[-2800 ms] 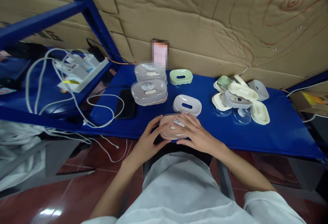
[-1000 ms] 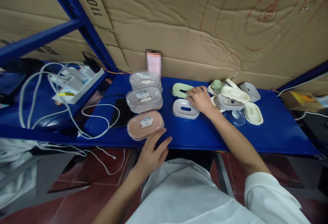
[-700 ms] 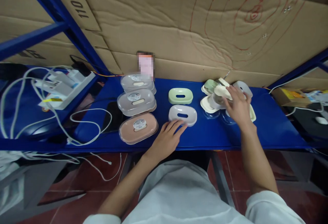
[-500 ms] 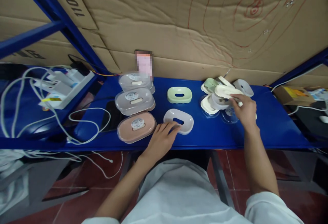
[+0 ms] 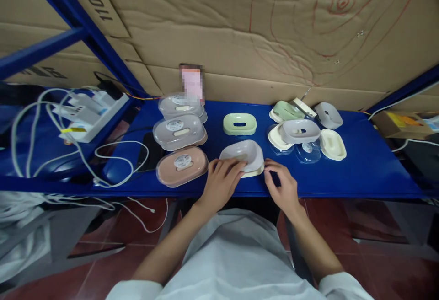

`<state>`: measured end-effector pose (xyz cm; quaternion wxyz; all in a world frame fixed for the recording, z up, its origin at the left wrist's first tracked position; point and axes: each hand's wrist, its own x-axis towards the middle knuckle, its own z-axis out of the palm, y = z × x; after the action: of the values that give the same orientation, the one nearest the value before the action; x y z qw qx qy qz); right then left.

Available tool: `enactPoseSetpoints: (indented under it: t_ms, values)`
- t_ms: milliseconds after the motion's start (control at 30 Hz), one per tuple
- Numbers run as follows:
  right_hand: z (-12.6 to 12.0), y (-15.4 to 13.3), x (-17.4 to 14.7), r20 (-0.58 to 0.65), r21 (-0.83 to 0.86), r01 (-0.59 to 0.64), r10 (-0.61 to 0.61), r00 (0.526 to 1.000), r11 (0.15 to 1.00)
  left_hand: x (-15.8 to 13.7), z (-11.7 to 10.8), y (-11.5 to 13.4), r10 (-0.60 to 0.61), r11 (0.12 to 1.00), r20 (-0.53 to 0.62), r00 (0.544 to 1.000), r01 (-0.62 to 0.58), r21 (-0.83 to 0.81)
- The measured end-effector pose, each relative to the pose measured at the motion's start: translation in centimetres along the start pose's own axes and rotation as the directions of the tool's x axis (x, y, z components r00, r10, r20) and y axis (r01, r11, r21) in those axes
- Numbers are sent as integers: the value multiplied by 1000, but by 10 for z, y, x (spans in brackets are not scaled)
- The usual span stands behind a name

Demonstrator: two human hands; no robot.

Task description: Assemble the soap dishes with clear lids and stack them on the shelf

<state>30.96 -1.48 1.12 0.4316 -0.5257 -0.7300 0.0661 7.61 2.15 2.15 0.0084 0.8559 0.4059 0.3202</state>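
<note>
The blue counter carries everything: lidded soap boxes in a row along its left, loose soap-box parts heaped on the right, a split that probably keeps closed boxes from mixing with open pieces and leaves the middle free for handling. A green soap tray sits alone behind that working spot, perhaps parked out of the way. At the near edge, the left hand grasps a gray soap tray, fingers over its near rim, seemingly to steady it on the cream base beneath; the right hand has its fingertips at the right end of that pair, though whether they pinch or merely press, I cannot tell. The tray looks tilted, with the base showing under its near side. Half a second ago the right hand was over at the heap gripping a cream piece, and the gray tray lay directly on the counter. Now both hands meet at the tray, the base is under it, and a second gray tray in the heap lies uncovered.
</note>
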Motion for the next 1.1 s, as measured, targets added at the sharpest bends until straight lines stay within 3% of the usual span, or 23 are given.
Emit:
enactPoseSetpoints:
  t_ms: [67, 200, 367, 500, 567, 633, 700, 800, 933, 1100]
  values:
    - [-6, 4, 4, 1, -39, 29, -29, 1000, 999, 6, 5, 2, 54, 998, 86, 995, -55, 10]
    - [-10, 13, 10, 302, -160, 241, -185, 935, 957, 6, 8, 6, 132, 991, 173, 976, -131, -13]
    - [-5, 22, 17, 398, -138, 284, -210, 893, 949, -9, 4, -3, 40, 999, 147, 988, -39, -13]
    - [-10, 25, 42, 472, -53, 302, -242, 848, 952, -17, 5, -11, -4, 999, 135, 991, 10, -38]
    - [-11, 30, 65, 469, 14, 274, -248, 848, 962, -18, 6, -12, -29, 999, 114, 993, 32, -22]
    - [-8, 36, 91, 422, 5, 248, -227, 878, 969, -18, 7, -10, -37, 999, 97, 995, 39, -13]
    - [3, 44, 115, 385, -106, 253, -195, 902, 962, -18, 8, -9, -28, 999, 86, 996, 30, -17]
    - [24, 54, 138, 436, -274, 315, -175, 883, 909, -18, 8, -8, -18, 999, 73, 997, 21, -37]
    - [38, 60, 141, 461, -329, 339, -164, 872, 881, -18, 6, -10, -19, 997, 55, 998, 23, -77]
    - [25, 61, 122, 447, -273, 348, -202, 872, 897, -18, 4, -12, -17, 992, 58, 998, 24, -123]
